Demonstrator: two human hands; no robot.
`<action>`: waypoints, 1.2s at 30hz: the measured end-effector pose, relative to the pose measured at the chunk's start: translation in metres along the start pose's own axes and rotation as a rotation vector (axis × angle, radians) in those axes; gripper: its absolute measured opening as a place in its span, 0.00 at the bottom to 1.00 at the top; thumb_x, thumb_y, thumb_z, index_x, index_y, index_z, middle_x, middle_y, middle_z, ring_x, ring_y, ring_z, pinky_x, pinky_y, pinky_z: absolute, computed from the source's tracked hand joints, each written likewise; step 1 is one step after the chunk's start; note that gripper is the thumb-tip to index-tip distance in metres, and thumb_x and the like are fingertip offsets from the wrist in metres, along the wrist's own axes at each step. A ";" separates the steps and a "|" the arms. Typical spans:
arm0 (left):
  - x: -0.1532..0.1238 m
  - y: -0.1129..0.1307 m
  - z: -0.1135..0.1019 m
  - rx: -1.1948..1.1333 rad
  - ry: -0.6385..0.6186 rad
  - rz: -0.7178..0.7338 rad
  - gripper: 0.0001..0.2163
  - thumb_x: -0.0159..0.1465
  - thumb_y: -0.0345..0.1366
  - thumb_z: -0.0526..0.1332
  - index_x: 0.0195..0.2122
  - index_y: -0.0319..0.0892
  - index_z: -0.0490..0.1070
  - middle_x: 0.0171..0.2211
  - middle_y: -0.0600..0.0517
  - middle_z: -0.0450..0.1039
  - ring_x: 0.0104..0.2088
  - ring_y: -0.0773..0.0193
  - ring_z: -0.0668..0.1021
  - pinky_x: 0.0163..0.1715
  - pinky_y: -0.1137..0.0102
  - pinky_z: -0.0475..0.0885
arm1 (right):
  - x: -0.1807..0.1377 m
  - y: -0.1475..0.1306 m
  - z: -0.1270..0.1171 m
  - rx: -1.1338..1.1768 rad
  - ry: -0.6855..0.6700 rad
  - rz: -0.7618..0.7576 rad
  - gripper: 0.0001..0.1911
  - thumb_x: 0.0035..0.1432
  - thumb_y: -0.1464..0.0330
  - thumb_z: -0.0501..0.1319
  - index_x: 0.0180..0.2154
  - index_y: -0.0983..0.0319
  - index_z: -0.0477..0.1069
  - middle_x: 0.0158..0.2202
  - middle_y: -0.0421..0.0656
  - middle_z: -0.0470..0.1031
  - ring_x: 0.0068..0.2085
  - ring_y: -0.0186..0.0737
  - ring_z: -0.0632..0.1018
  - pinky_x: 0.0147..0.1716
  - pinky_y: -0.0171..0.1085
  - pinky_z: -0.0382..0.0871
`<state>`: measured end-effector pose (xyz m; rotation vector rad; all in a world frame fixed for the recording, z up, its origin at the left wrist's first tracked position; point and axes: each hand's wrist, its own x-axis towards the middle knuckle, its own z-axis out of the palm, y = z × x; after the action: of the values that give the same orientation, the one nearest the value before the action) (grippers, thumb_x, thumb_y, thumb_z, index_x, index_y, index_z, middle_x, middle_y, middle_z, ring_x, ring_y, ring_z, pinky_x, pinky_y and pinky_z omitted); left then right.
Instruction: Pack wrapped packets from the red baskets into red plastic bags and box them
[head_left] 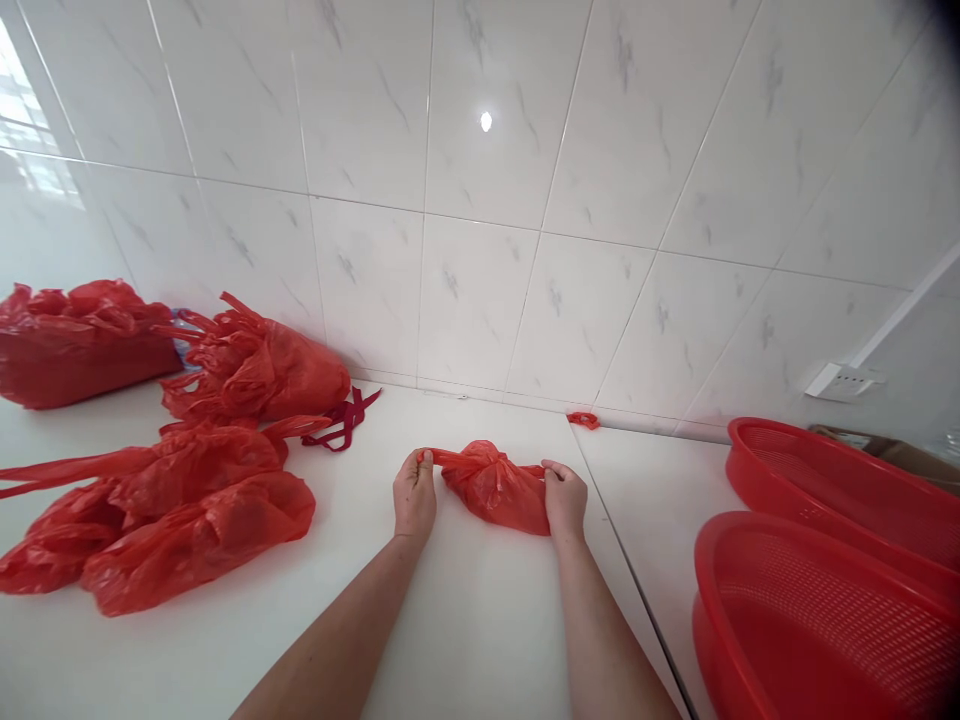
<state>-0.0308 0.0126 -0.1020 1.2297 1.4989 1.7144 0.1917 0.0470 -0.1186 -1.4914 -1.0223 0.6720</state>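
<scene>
A filled red plastic bag (499, 492) rests on the white table in front of me, its neck gathered into a knot on top. My left hand (415, 492) is closed on one handle of the bag, which stretches out to the left. On the other side, my right hand (565, 495) pinches the opposite handle, close against the bag's right side. Both handles look drawn apart from the knot. What is inside the bag is hidden by the red plastic.
Several more red plastic bags (202, 540) lie at the left, with a bundle of bags (270, 365) behind them. A dark red ribbon (345, 420) lies near the tiled wall (480, 300). Red perforated baskets (720, 530) stand at the right, below a socket (844, 381).
</scene>
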 end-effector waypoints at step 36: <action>0.093 0.099 -0.192 1.179 0.360 0.418 0.12 0.61 0.34 0.50 0.43 0.42 0.68 0.44 0.44 0.69 0.46 0.52 0.71 0.43 0.63 0.65 | -0.011 -0.004 0.014 0.205 -0.309 0.052 0.21 0.43 0.57 0.63 0.39 0.62 0.73 0.28 0.42 0.74 0.25 0.37 0.73 0.24 0.37 0.68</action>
<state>-0.2252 -0.0184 0.0262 1.9415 2.8261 1.2471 0.1739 0.0439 -0.1193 -1.2626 -1.1126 1.0365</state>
